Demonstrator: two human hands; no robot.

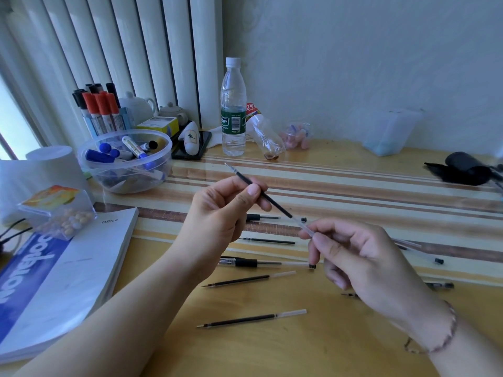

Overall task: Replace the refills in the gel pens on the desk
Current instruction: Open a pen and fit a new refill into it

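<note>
Both hands hold one black gel refill above the desk, tip pointing up and left. My left hand pinches its dark middle between thumb and fingers. My right hand pinches its clear rear end. Under the hands lie a gel pen with a black grip, two loose refills nearer me, another thin refill, and a pen part partly hidden by my left hand. More pen pieces show to the right, partly behind my right hand.
A clear bowl of markers and a marker holder stand at the back left, a water bottle behind the hands. A thick book lies at the left. A black object sits at the far right.
</note>
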